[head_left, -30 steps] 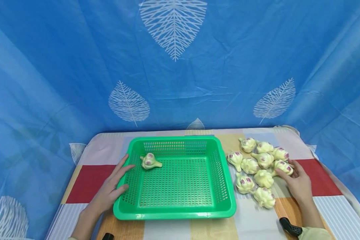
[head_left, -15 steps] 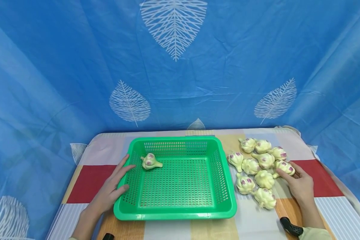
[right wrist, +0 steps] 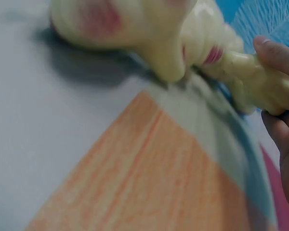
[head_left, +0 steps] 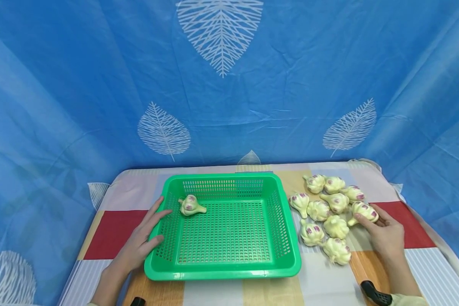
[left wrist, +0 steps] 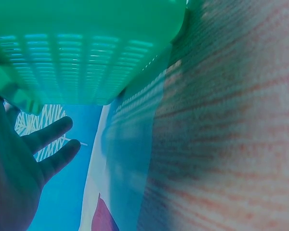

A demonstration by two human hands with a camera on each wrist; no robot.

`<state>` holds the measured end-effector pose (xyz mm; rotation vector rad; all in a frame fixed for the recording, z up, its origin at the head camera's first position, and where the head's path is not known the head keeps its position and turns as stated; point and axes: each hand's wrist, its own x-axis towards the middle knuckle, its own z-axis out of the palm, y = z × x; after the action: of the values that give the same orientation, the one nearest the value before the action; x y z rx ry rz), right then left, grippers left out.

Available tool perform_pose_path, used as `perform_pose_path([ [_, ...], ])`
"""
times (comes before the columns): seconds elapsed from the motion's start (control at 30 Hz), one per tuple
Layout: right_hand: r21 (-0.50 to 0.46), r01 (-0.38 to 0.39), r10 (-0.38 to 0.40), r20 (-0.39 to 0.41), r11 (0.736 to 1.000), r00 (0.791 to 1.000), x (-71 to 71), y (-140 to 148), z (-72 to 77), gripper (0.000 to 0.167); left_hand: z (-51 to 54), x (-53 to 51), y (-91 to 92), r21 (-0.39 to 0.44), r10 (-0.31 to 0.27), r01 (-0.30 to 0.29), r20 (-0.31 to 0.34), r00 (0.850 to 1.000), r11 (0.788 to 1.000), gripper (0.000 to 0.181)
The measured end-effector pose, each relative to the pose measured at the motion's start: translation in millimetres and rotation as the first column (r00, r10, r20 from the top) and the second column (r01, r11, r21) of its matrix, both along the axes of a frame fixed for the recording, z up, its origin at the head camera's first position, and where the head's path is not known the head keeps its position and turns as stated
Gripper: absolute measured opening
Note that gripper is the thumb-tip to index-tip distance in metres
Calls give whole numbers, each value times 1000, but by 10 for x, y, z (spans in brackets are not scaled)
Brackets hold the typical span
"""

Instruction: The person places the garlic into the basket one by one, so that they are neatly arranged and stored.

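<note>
My right hand [head_left: 387, 233] grips a garlic bulb [head_left: 365, 211] at the right edge of a cluster of garlic bulbs [head_left: 336, 227]. Thumb and fingers close around this bulb in the right wrist view, where its pale body [right wrist: 265, 84] shows beside other bulbs. At the left end of a green plastic basket [head_left: 222, 273], my left hand [head_left: 139, 243] rests against the rim with its fingers spread and fairly straight. One garlic bulb [head_left: 191, 205] lies inside the basket near its back left. From below, the left wrist view shows the basket's slotted side [left wrist: 82, 62] and the left hand [left wrist: 19, 168].
A patchwork-patterned cloth [head_left: 269, 293] covers the table. Blue curtain [head_left: 229, 110] with white leaf prints hangs behind and at both sides. Black straps [head_left: 375, 293] sit near the wrists. The cluster lies right of the basket.
The right hand has shifted slightly to the right, and the bulb in its fingers has moved a little away from its neighbours. My left hand and the basket stay put.
</note>
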<state>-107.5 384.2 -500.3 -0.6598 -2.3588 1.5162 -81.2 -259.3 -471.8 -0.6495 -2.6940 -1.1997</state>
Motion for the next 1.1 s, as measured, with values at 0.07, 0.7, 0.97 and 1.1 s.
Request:
perform_pose_path([
  [0.07, -8, -20, 20, -20, 1000, 1000, 0, -11, 63, 73, 0, -2, -4, 2, 1, -1, 3, 1000, 1000, 63],
  [0.7, 190, -307, 317, -24, 933, 948, -87, -354, 662, 68, 11, -1, 1, 1, 8, -8, 5, 1000, 1000, 63],
  [0.97, 187, -466, 485, -68, 865, 872, -195, -737, 765, 60, 8, -8, -3, 11, -2, 2, 5, 1000, 1000, 61],
  [1.1, 141, -540, 552, -72, 830, 831, -293, -967, 823, 62, 6, -5, 4, 12, -11, 11, -9, 1000, 1000, 60],
])
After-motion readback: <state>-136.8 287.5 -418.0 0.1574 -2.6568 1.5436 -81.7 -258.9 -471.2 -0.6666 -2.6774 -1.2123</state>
